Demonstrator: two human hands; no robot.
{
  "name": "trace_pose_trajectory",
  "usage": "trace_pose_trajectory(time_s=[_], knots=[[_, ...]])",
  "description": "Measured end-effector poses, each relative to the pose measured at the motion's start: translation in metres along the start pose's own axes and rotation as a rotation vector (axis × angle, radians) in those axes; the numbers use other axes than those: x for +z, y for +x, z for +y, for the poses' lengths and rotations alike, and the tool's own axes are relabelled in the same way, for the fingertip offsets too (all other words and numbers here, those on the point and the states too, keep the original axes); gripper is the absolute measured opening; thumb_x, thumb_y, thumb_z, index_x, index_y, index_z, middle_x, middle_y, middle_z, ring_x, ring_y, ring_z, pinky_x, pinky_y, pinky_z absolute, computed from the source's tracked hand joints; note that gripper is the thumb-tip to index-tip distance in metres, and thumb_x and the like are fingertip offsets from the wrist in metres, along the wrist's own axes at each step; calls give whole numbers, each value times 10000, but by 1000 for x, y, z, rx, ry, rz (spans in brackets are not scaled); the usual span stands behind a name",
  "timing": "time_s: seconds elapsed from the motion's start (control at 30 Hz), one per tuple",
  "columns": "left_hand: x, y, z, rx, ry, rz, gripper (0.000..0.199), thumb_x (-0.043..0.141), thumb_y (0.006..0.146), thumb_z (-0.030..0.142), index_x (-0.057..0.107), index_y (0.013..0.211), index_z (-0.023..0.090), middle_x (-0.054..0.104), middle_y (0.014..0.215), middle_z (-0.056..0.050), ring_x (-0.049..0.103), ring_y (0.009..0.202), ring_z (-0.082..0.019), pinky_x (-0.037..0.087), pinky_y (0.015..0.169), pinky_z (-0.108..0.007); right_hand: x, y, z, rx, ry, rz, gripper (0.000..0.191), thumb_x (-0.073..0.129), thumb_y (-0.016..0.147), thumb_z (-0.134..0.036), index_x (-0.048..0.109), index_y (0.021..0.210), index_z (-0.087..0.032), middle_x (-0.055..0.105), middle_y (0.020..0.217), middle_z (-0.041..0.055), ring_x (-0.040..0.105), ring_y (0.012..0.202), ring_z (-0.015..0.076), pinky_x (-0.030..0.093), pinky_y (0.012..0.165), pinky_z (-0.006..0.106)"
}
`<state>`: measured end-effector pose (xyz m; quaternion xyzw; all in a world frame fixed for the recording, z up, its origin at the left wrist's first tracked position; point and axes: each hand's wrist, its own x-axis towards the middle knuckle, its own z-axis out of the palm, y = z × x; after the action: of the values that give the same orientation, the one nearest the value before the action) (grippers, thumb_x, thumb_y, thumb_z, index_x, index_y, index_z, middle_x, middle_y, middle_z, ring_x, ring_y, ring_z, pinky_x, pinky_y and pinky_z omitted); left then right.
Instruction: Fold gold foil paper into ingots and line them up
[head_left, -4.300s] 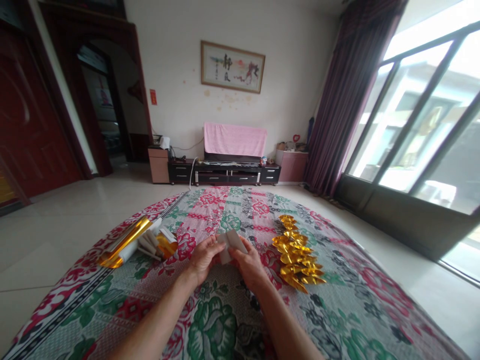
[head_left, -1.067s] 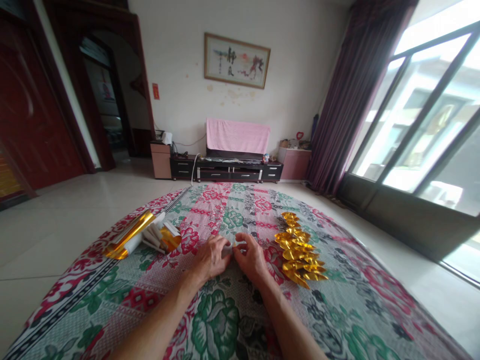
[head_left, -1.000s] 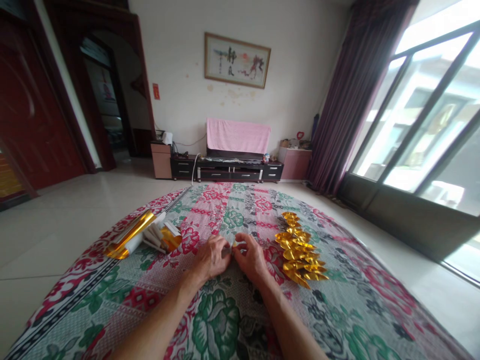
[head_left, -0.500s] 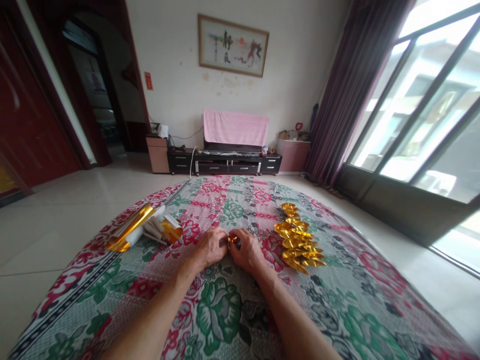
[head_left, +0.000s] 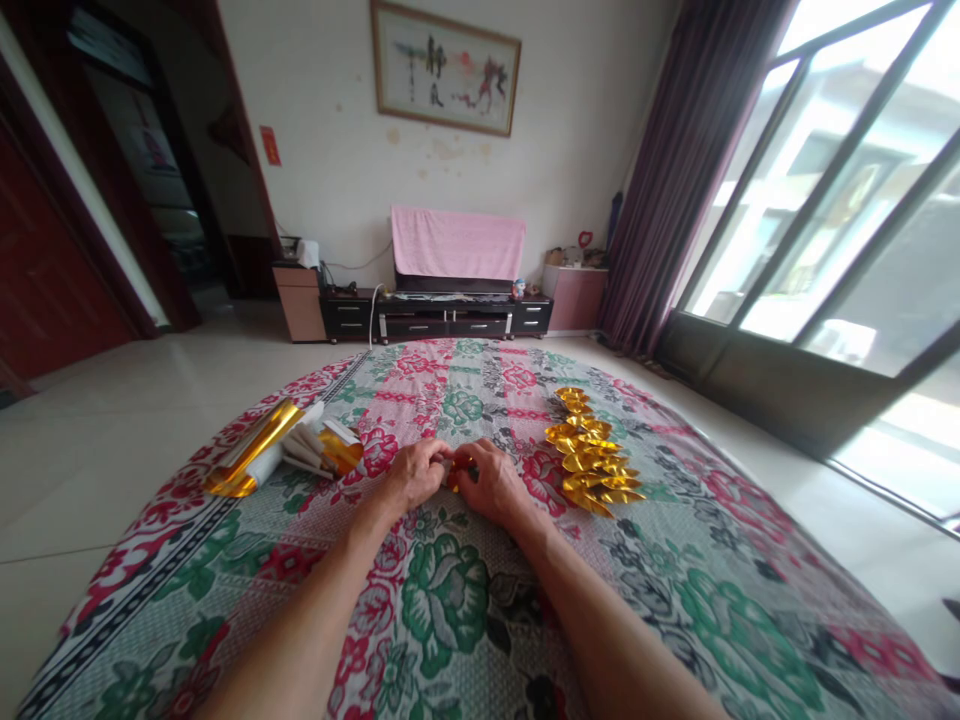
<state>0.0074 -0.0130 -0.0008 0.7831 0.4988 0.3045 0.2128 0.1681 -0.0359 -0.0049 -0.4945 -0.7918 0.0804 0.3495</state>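
Note:
My left hand (head_left: pixel 418 473) and my right hand (head_left: pixel 489 483) meet over the middle of the table. Between their fingertips is a small piece of gold foil paper (head_left: pixel 453 474), mostly covered by the fingers. Both hands have their fingers closed on it, though its exact folded shape is hidden. Right of my hands, several shiny gold folded-paper ingots (head_left: pixel 596 462) lie nested in an overlapping row. To the left are curled gold foil sheets (head_left: pixel 264 448) with pale backs, and beside them a loose bunch of pale paper pieces (head_left: pixel 307 450) with some gold showing.
A flowered red, green and grey cloth (head_left: pixel 442 600) covers the round table. Beyond it stand a low black TV cabinet (head_left: pixel 450 322) and a screen draped with a pink towel (head_left: pixel 457 243). Purple curtains (head_left: pixel 667 170) and tall windows are on the right.
My fingers have shifted slightly around the gold foil paper, which shows a little lower between them. The camera view has tilted and moved a little; the ingots and sheets stay in place.

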Motion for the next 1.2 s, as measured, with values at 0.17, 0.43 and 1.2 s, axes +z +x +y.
trace_pose_trajectory(time_s=[0.17,0.43,1.2], knots=[[1,1,-1,30,-18,21,210,483,738,155,661,845,188,671,776,-2,597,731,-127,452,684,-219,1,0,-1,1,-25,-8,146,526,736,-127,632,820,-181,591,839,39,561,773,137,421,722,212],[2,3,-13,232,-38,11,169,545,689,138,685,765,194,669,902,-12,599,861,-135,455,786,-221,0,1,-3,-36,-69,-20,159,504,756,-135,656,782,-176,589,817,43,557,765,131,419,713,210],[4,-5,-4,382,206,62,268,505,728,85,703,869,199,640,1105,-40,579,1000,-169,439,930,-289,-2,-1,7,9,-182,-4,135,547,783,-249,652,854,-201,602,915,55,536,876,167,383,817,269]])
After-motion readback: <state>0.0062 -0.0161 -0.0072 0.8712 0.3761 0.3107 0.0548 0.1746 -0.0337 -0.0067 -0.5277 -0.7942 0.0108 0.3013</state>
